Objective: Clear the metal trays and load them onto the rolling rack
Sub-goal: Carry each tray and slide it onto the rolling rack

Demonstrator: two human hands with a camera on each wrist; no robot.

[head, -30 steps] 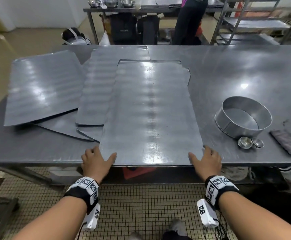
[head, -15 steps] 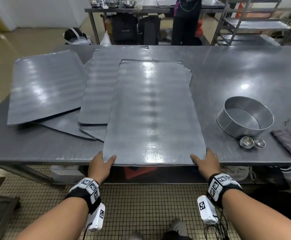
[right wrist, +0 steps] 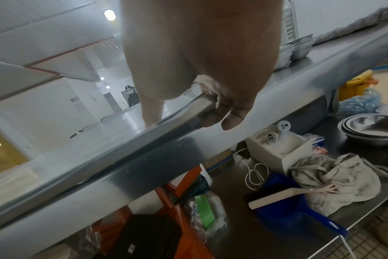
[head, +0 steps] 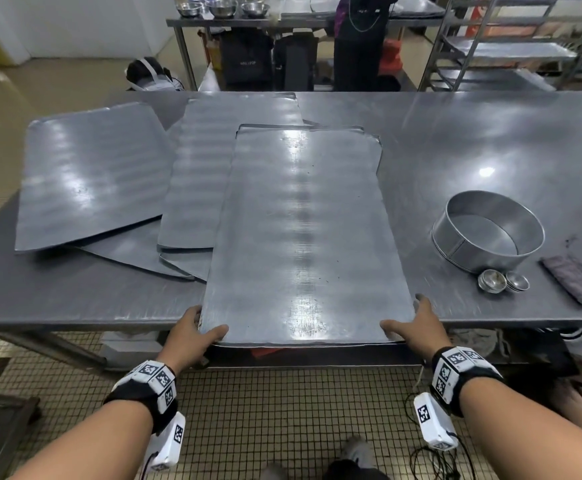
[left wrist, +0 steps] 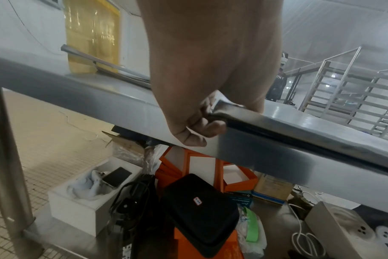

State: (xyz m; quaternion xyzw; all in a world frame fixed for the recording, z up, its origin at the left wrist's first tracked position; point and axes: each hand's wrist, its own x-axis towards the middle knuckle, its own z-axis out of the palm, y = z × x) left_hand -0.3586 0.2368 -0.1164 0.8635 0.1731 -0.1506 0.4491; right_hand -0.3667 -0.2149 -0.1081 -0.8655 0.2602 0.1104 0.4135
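Observation:
A large flat metal tray [head: 303,237] lies lengthwise on the steel table [head: 490,150], its near edge overhanging the table's front. My left hand [head: 196,332] grips the tray's near left corner [left wrist: 224,108], thumb on top and fingers curled under the rim. At the near right corner [right wrist: 202,101], my right hand [head: 417,329] grips the tray the same way. Several more trays [head: 92,174] lie overlapped to the left. The rolling rack [head: 525,46] stands beyond the table at the far right.
A round cake ring [head: 488,233], two small metal cups [head: 502,281] and a grey cloth [head: 577,282] sit on the table's right side. A person [head: 358,39] stands behind, by a second table with bowls [head: 222,8]. Boxes and bags [left wrist: 199,210] fill the shelf below.
The tray has slid toward me and now overhangs the table's front edge. Both thumbs have come onto its top, and both hands now grip the near corners.

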